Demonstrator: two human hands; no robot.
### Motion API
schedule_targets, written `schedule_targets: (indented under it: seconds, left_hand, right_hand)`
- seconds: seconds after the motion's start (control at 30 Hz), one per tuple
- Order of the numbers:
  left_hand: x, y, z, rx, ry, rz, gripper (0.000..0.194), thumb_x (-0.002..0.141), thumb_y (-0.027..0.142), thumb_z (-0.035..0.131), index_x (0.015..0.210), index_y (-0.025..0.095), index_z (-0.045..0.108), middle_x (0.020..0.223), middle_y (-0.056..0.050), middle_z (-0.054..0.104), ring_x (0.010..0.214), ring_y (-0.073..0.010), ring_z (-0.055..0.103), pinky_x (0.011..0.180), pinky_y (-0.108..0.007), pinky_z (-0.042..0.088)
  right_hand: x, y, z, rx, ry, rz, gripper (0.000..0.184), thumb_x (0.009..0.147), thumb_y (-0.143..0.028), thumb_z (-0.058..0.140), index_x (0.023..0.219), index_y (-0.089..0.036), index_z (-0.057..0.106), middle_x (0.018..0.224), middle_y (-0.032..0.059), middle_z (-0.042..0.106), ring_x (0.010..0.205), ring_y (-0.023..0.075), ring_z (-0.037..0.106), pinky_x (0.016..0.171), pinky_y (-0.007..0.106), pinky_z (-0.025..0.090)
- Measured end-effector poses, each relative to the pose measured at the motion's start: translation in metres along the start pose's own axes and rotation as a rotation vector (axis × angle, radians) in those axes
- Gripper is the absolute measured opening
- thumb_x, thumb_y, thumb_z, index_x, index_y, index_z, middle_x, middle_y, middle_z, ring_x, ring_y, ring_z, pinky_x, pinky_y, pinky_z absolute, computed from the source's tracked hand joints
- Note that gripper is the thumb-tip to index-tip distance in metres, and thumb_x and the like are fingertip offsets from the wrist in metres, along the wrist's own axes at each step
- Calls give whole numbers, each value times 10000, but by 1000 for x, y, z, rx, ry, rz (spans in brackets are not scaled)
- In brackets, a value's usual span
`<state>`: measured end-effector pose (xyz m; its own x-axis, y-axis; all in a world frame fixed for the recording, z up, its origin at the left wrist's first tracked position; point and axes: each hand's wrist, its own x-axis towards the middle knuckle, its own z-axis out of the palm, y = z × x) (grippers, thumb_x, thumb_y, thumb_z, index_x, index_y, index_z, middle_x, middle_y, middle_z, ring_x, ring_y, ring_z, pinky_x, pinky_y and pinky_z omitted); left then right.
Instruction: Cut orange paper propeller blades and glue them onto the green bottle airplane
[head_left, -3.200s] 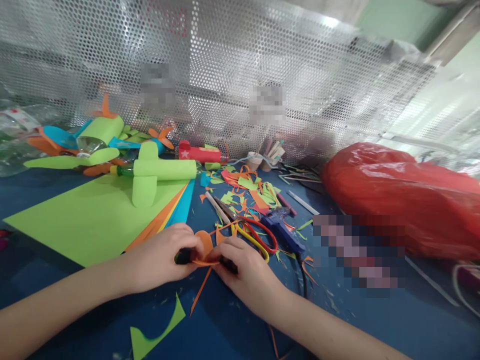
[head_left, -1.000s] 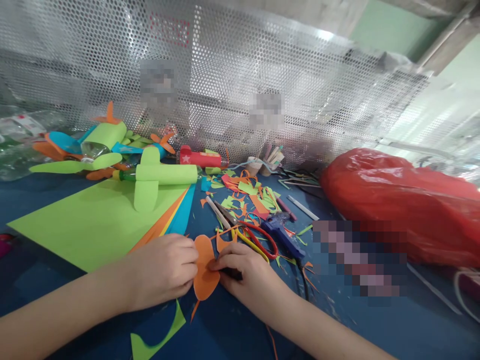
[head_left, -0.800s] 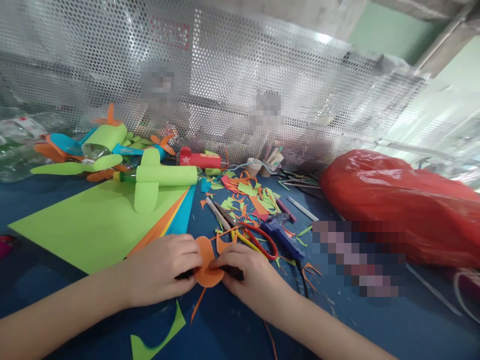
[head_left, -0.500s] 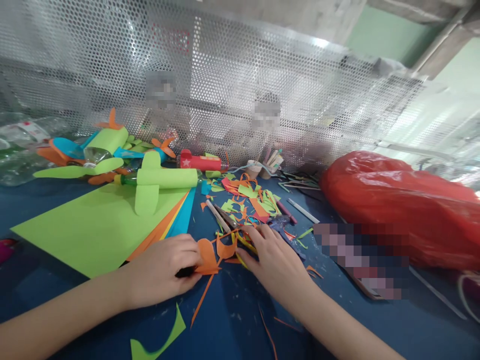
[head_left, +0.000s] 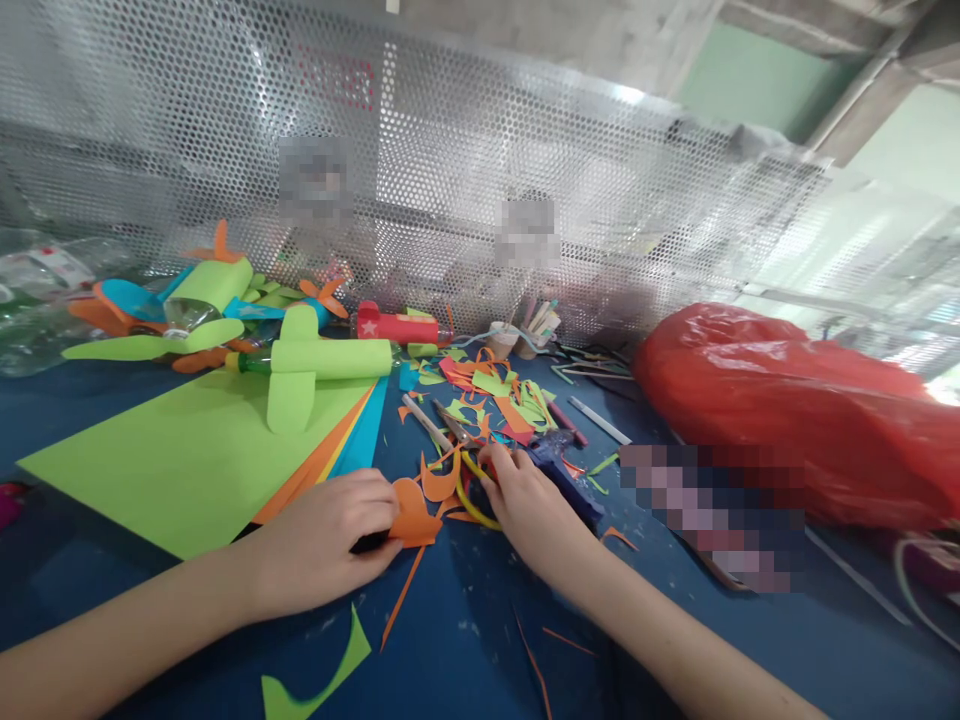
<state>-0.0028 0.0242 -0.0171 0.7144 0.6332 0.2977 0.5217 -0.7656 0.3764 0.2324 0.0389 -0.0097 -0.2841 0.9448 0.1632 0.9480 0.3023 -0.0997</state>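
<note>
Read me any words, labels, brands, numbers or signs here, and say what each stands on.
No readable words, brands or numbers.
Plastic bottle's label: too blurred.
Red marks at the perforated panel: too blurred.
White star: on the red-wrapped bottle.
Pale star: blue cutout.

Seen from head only. Looking forward and down from above and behind left hand (head_left: 334, 535) and right hand (head_left: 529, 505). Close to grip, wide enough for mesh (head_left: 450, 150) beyond it, bag (head_left: 780, 410) to its right.
</note>
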Motion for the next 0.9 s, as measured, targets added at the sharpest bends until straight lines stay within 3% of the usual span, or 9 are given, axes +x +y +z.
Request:
schedule_targets:
  seconds: [0.17,0.3,0.43,0.5,0.57,0.7,0.8,0.9]
  left_hand:
    - [-1,-2,3,1,49,11,186,903,166,475,818,189,639,815,-45,649,819,-201,572,732,-333,487]
    - [-2,-5,6,12,181,-31,178,903,182,481,811,185,634,828,-54,651,868,-212,581,783,-353,490]
    - [-1,-9,2,49,336,-138,190,909,256,481,834,185,641,887,-75,666,958,-237,585,853,-381,478]
    - [0,-11,-1,55,389,-219,199,900,290,487,833,179,639,896,-81,670,950,-245,594,856,-389,480]
    - [1,-12,-4,58,423,-307,207,882,311,497,811,171,632,892,-90,672,914,-252,604,833,-393,489]
    - [2,-15,-7,76,440,-379,218,861,316,494,732,184,610,878,-90,674,893,-257,607,820,-388,492]
    - [2,-14,-7,90,421,-378,271,864,333,486,646,195,566,792,-81,647,826,-244,605,783,-374,497]
    - [2,-12,-5,81,410,-365,263,876,336,478,704,185,607,840,-94,659,852,-249,602,788,-383,497]
  right_hand:
    - [9,3,7,108,81,71,180,919,-104,441,1073,-105,533,970,157,588,853,267,627,748,365,490]
    - [16,9,13,199,134,59,209,907,-108,477,1107,-131,533,1015,131,603,930,244,624,810,357,499]
    - [16,8,9,251,206,-21,272,908,-75,459,1142,-164,565,1178,131,554,1099,230,559,948,383,444]
    - [12,5,3,254,220,-100,198,914,-120,497,1047,-177,632,1216,123,535,1168,249,497,1013,413,386]
    - [7,0,-3,259,180,-196,120,877,-160,592,952,-201,676,1127,88,585,1101,243,524,990,394,410]
    - [0,-2,-7,189,100,-297,296,799,-68,660,1057,-210,687,1067,101,621,1039,277,529,939,428,444]
    - [3,2,-5,161,141,-284,348,857,-24,545,1124,-208,672,1062,113,641,1016,286,538,930,466,439]
    - [9,7,-2,198,184,-245,326,913,-75,488,1179,-193,636,1040,109,670,982,273,571,896,445,471]
